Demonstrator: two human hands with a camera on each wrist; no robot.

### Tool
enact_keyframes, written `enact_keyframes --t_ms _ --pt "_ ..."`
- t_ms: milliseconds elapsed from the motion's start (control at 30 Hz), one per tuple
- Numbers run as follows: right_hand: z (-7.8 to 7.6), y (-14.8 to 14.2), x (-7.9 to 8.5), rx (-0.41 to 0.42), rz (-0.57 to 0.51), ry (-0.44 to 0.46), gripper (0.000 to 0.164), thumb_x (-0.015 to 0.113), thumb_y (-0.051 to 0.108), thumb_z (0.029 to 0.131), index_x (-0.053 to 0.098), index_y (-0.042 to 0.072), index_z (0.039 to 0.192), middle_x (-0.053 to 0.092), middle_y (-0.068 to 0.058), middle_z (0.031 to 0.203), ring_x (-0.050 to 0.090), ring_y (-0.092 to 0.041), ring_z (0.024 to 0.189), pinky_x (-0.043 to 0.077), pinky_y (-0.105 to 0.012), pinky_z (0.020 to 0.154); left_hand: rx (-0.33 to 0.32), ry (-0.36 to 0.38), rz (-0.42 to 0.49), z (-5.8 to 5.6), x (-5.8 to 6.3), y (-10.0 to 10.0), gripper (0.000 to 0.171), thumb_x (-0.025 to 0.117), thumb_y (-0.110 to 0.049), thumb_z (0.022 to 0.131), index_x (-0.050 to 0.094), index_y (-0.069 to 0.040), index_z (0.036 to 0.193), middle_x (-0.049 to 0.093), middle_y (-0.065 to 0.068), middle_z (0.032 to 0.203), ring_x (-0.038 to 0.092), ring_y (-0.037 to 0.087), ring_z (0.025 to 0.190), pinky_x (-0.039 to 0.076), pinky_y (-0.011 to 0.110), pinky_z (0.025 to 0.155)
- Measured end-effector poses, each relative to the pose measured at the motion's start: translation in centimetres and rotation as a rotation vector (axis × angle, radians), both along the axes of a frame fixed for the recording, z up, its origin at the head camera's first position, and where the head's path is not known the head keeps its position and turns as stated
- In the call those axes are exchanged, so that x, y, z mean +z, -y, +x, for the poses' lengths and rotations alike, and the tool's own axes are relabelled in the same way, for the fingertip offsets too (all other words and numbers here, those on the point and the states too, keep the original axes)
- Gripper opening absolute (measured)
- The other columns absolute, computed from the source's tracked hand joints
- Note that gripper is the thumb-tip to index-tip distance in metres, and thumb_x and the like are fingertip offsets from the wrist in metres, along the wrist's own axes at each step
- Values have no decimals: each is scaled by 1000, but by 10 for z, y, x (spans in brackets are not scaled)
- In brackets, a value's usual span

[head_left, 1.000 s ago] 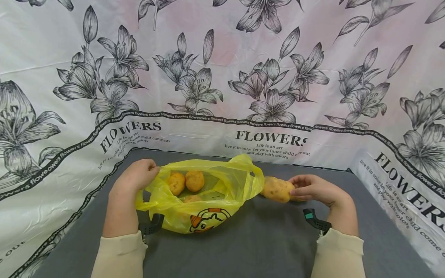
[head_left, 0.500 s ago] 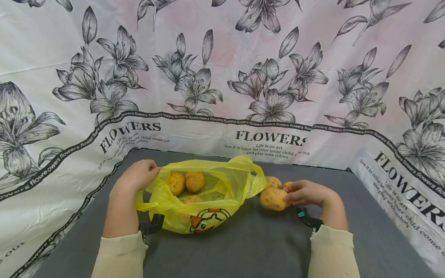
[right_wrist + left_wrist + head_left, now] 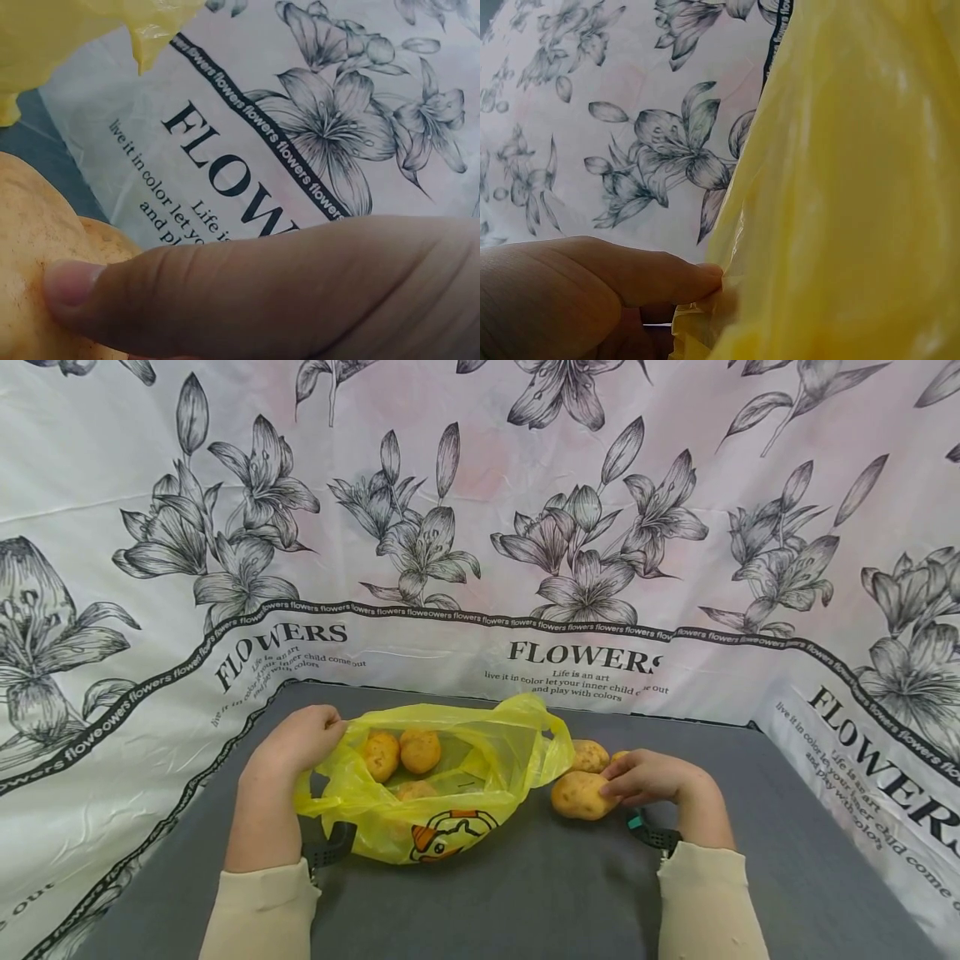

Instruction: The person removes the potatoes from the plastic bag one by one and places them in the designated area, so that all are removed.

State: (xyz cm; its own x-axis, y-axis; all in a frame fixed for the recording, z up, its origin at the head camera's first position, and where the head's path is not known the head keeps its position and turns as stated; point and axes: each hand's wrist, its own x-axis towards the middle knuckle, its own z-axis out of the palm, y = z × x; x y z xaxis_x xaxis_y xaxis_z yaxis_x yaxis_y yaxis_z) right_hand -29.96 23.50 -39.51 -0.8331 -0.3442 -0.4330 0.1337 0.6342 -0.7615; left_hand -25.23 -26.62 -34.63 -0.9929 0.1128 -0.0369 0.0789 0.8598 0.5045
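A thin yellow plastic bag [image 3: 442, 814] lies on its side with its mouth spread wide. Inside it are several potatoes, two of them showing plainly: one potato [image 3: 382, 757] beside another potato [image 3: 420, 751]. My left hand [image 3: 303, 735] pinches the bag's left edge; thumb and finger press the film together in the left wrist view. To the right of the bag, my right hand [image 3: 648, 778] grips a large potato [image 3: 579, 796], the thumb [image 3: 75, 281] flat on its skin and most fingers hidden. Behind that one sit a potato [image 3: 590, 756] and another, mostly covered by the hand.
The grey tabletop [image 3: 480, 902] spreads out in front of the bag and past it to the right. A white cloth printed with flowers [image 3: 585, 672] hangs behind the table and along both sides.
The right hand has brought the large potato a little left and nearer the body, uncovering the potatoes behind it. The left hand and the bag have hardly moved.
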Motion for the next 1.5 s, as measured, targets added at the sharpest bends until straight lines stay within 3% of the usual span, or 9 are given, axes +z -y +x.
enact_keyframes --t_ms 467,1133,1500 --pt "3 10 5 -46 96 -27 40 74 23 80 60 -2 106 62 -9 97 62 -21 88 51 -41 81 0 6 -1 2 3 -3 26 41 -23 98 58 -4 102 55 8 87 49 22 77 39 37 69" --pt "2 15 6 -87 129 -43 41 75 22 79 59 -3 107 63 -10 95 61 -21 85 50 -42 82 -4 2 -6 1 2 -3 27 40 -23 98 58 -4 104 56 8 89 50 23 78 40 37 70" --pt "1 15 5 -107 162 -40 35 76 22 78 61 -1 100 62 -9 92 59 -22 84 50 -40 79 -3 3 -5 2 3 -4 27 40 -23 97 59 -4 104 55 7 88 49 22 77 40 37 68"
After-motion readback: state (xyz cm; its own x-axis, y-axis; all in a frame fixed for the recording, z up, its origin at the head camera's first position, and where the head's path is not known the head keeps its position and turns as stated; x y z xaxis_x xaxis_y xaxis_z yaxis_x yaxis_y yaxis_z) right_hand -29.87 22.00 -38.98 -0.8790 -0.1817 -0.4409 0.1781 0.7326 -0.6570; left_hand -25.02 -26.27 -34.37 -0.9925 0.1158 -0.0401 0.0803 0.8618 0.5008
